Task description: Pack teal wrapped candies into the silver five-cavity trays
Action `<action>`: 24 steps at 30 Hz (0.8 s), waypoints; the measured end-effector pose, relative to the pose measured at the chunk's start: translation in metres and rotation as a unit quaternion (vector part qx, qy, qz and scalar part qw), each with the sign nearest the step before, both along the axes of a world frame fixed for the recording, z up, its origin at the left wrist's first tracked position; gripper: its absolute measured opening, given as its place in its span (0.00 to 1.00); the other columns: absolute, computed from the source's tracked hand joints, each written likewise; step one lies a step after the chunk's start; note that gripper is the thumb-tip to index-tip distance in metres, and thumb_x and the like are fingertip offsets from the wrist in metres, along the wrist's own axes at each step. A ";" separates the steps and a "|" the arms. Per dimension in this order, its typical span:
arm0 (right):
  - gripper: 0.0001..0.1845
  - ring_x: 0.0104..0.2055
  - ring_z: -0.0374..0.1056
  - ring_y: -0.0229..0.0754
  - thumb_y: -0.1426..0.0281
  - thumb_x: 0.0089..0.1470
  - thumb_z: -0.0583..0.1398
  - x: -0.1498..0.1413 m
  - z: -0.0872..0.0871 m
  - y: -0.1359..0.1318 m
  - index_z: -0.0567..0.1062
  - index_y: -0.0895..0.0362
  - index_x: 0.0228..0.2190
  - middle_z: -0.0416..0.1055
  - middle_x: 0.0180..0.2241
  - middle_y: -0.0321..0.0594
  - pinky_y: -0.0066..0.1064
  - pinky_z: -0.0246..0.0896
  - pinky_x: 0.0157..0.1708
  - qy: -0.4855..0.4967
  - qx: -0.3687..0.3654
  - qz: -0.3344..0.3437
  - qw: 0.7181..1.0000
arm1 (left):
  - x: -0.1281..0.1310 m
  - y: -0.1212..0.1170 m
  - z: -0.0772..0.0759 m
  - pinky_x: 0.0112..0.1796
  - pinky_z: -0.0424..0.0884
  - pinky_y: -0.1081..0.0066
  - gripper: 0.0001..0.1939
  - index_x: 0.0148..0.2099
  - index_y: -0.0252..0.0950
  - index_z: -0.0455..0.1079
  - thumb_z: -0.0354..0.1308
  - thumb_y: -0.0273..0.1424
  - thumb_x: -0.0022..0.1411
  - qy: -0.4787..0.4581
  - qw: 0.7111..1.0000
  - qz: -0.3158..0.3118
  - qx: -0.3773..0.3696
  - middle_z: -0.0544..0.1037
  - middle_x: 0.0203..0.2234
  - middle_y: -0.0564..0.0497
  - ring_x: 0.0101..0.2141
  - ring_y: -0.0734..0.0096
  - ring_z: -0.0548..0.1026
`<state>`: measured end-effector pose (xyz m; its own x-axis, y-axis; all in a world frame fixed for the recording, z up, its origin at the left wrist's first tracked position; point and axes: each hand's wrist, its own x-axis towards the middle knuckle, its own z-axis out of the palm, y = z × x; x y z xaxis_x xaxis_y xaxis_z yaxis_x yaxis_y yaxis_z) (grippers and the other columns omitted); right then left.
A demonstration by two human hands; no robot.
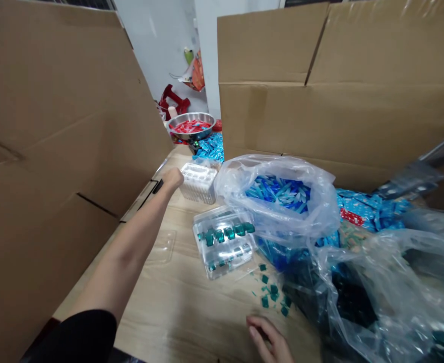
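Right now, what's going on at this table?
A person has both hands over a wooden table walled by cardboard panels. The left hand is at a clear plastic tray, and the right hand is near loose teal pieces scattered on the table. Beside them sit a clear clamshell holding more teal pieces and an open plastic bag of blue pieces. A steel bowl of red pieces sits farther back.

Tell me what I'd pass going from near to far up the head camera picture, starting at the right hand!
right hand → loose teal pieces → clear box of teal pieces → clear box of pale pieces → blue packets → steel bowl of red pieces
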<state>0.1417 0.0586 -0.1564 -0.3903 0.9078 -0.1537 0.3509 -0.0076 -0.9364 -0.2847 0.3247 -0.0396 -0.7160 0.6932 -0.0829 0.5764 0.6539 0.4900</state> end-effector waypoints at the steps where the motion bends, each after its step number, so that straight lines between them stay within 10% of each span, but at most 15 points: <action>1: 0.34 0.37 0.81 0.48 0.41 0.58 0.54 0.001 0.000 0.000 0.84 0.56 0.34 0.82 0.35 0.52 0.26 0.75 0.36 -0.003 0.006 -0.004 1.000 | 0.001 0.001 0.003 0.48 0.75 0.57 0.17 0.53 0.32 0.70 0.60 0.37 0.67 -0.002 1.000 0.003 0.012 0.74 0.49 0.43 0.48 0.61 0.75; 7: 0.32 0.42 0.80 0.50 0.41 0.57 0.56 0.003 -0.005 0.000 0.84 0.56 0.35 0.82 0.38 0.52 0.30 0.76 0.40 -0.014 0.004 -0.029 0.999 | -0.007 -0.004 0.040 0.41 0.77 0.63 0.14 0.49 0.31 0.71 0.58 0.37 0.69 -0.051 0.991 0.004 0.120 0.76 0.42 0.47 0.40 0.68 0.77; 12: 0.33 0.39 0.79 0.51 0.40 0.52 0.59 -0.012 0.016 0.005 0.84 0.55 0.37 0.81 0.38 0.52 0.37 0.75 0.42 0.022 -0.075 -0.012 0.997 | -0.011 -0.083 0.059 0.36 0.76 0.68 0.09 0.44 0.30 0.72 0.56 0.32 0.69 -0.056 0.967 -0.024 0.249 0.77 0.36 0.49 0.34 0.72 0.76; 19: 0.25 0.37 0.78 0.47 0.46 0.47 0.68 -0.081 0.075 0.024 0.84 0.53 0.36 0.82 0.37 0.47 0.40 0.74 0.42 0.249 -0.252 0.079 0.932 | 0.041 -0.257 0.024 0.41 0.75 0.69 0.13 0.45 0.34 0.75 0.54 0.34 0.63 -0.020 0.943 -0.078 0.322 0.80 0.39 0.47 0.39 0.68 0.78; 24: 0.26 0.40 0.76 0.44 0.46 0.44 0.70 -0.128 0.084 0.026 0.82 0.50 0.38 0.80 0.40 0.40 0.37 0.71 0.46 0.264 -0.283 0.054 0.920 | 0.089 -0.319 -0.011 0.49 0.74 0.64 0.15 0.51 0.37 0.74 0.51 0.34 0.67 0.020 0.949 -0.100 0.298 0.79 0.47 0.45 0.48 0.64 0.77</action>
<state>0.0135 0.0841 -0.0724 -0.6291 0.6921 -0.3539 -0.1245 -0.5391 -0.8330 -0.1961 0.0057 -0.0507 -0.5588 0.7315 0.3907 0.6857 0.1425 0.7138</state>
